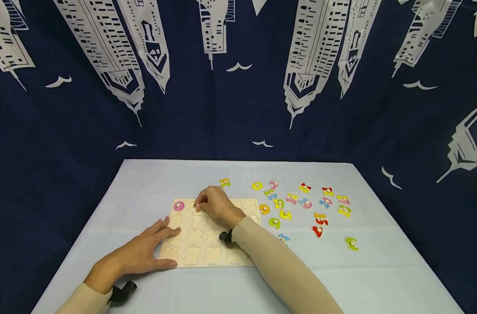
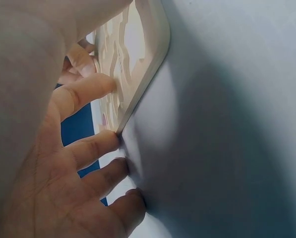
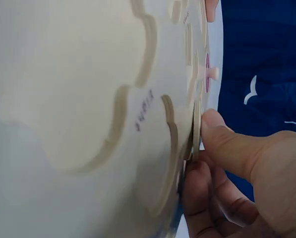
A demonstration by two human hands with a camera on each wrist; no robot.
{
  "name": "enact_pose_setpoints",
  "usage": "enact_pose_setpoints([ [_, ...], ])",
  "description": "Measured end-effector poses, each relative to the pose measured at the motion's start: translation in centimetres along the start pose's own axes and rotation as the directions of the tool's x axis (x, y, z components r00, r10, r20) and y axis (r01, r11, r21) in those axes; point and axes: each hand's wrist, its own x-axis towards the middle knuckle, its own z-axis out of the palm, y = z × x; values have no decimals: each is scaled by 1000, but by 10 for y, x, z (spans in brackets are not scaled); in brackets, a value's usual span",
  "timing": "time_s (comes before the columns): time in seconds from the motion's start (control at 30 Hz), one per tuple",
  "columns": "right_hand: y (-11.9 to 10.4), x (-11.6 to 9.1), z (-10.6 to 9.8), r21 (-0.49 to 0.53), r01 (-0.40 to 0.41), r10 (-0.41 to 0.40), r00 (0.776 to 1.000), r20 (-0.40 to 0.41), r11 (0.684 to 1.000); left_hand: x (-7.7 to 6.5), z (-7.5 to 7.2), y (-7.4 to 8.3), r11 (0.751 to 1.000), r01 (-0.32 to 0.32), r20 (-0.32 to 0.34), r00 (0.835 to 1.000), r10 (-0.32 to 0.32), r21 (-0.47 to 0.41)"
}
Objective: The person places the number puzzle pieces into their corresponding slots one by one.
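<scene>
A pale wooden number-puzzle board with shaped recesses lies on the table. Its top-left recess holds a pink ring-shaped zero piece with a knob. Just right of that, my right hand pinches a thin puzzle piece between thumb and fingers, close over the top row. The fingers mostly hide this piece, so I cannot tell its number. My left hand lies spread at the board's left edge. In the left wrist view, its thumb and index finger touch the board, with the other fingertips by the table.
Several colourful number pieces, among them a yellow-green one, a red four and a green three, lie scattered behind and right of the board. The white table meets a dark blue printed cloth at the back.
</scene>
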Motion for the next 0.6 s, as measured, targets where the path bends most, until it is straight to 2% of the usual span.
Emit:
enact_pose_setpoints([
  [0.17,-1,3,10,35,-24,26,999,-43,999,-2,1,-1,1000,7,-2,1000,-7,7],
  [0.2,5,9,18,28,-12,14,998,-62,1000,-3,2,-1,1000,7,-4,1000,-7,10],
  [0.33,1,11,24,33,-16,18,998,-63,999,-5,3,-2,1000,4,-9,1000,-4,19],
  [0.4,0,10,24,29,-25,27,998,-64,999,-4,3,-2,1000,-5,-10,1000,5,21],
  [0.43,-7,6,17,42,-37,40,998,-54,998,-4,3,-2,1000,-8,-10,1000,8,20],
  [0.6,-4,4,14,37,-25,26,999,-48,999,-1,3,-1,1000,-15,-14,1000,15,13],
])
